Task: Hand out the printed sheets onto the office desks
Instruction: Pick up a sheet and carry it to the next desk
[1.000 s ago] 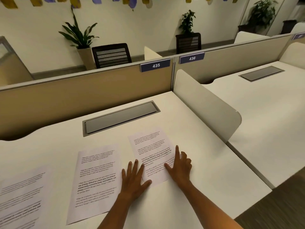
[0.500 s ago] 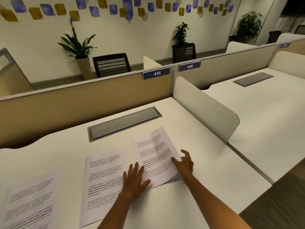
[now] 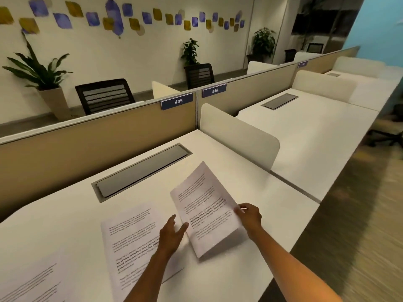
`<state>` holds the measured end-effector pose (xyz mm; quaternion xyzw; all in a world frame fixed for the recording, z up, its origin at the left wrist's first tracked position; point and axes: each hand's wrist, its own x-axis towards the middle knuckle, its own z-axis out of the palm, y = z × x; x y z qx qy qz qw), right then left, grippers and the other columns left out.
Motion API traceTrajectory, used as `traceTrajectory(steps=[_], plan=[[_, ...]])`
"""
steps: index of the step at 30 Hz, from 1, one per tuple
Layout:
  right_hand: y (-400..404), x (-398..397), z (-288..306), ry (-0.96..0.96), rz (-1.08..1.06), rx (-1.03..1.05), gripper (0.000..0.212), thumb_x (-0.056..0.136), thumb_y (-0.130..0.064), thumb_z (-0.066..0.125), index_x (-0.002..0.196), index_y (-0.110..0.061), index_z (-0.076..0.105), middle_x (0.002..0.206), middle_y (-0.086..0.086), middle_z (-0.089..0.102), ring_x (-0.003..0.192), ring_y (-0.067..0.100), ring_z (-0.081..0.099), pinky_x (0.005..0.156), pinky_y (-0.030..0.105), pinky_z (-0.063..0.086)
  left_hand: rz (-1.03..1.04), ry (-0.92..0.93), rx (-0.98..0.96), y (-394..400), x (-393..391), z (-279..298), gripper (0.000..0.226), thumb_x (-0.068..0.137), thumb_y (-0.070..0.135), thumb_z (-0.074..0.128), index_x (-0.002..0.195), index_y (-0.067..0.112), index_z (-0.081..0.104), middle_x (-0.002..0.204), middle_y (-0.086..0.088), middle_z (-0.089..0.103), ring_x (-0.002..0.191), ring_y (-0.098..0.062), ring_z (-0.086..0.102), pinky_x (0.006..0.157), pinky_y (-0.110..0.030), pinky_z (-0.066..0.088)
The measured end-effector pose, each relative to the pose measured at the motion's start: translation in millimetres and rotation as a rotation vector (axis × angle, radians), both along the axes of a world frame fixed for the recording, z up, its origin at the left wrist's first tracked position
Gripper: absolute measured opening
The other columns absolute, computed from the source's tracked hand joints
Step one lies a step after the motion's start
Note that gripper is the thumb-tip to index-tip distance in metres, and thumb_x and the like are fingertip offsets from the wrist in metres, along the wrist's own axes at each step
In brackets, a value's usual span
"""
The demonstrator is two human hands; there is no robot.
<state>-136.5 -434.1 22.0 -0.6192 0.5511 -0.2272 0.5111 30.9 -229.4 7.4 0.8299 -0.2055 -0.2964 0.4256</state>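
Note:
A printed sheet [image 3: 205, 205] is lifted and tilted off the white desk [image 3: 266, 214] marked 435. My right hand [image 3: 248, 216] pinches its right edge. My left hand [image 3: 172, 234] hovers open by the sheet's left edge, fingers spread, holding nothing. A second printed sheet [image 3: 128, 240] lies flat on the desk to the left, partly under my left forearm. A third sheet [image 3: 32, 280] lies at the bottom left corner.
A grey cable hatch [image 3: 141, 171] is set into the desk's back. A rounded white divider [image 3: 237, 136] separates this desk from the neighbouring desk [image 3: 316, 131] marked 436, on the right. Beige partitions run along the back. Floor lies at the right.
My right hand went from pressing flat on the right sheet to gripping its edge and raising it. My left hand came off the paper. The view turned right.

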Motion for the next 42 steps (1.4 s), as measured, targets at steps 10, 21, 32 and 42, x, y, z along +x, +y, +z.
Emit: traceTrajectory(steps=[10,21,32,42], plan=[[14,-86,8,-0.352,-0.321,0.192,0.025,0.088,-0.022,0.07,0.109,-0.01,0.065,0.107,0.012,0.07,0.101,0.034,0.066,0.092,0.051,0.055,-0.048,0.431,-0.316,-44,-53,12,0.022,0.083,0.012,0.074,0.101,0.004,0.064,0.089,-0.015,0.066,0.089,-0.029,0.063,0.082,-0.042,0.053],[-34,-219,6,-0.486,-0.487,0.166,0.015,0.085,-0.013,0.071,0.098,-0.013,0.065,0.101,0.01,0.073,0.093,0.024,0.071,0.072,0.034,0.06,-0.195,0.325,-0.288,-155,-152,20,0.015,0.087,0.012,0.07,0.099,0.003,0.071,0.099,-0.013,0.074,0.091,-0.033,0.07,0.082,-0.05,0.06],[-151,-394,-17,-0.474,-0.527,0.229,0.014,0.084,-0.004,0.071,0.097,-0.006,0.064,0.101,0.012,0.073,0.095,0.025,0.071,0.084,0.042,0.059,-0.346,0.255,-0.206,-311,-302,19,0.005,0.087,0.018,0.07,0.092,0.016,0.072,0.102,-0.007,0.073,0.092,-0.028,0.069,0.088,-0.049,0.058],[-231,-518,-18,-0.479,-0.694,0.202,0.009,0.086,-0.001,0.068,0.091,-0.007,0.064,0.098,0.014,0.071,0.086,0.022,0.069,0.085,0.04,0.056,-0.549,0.265,-0.214,-430,-419,18,0.005,0.087,0.02,0.07,0.091,0.019,0.072,0.098,0.0,0.072,0.092,-0.018,0.067,0.08,-0.033,0.057]])
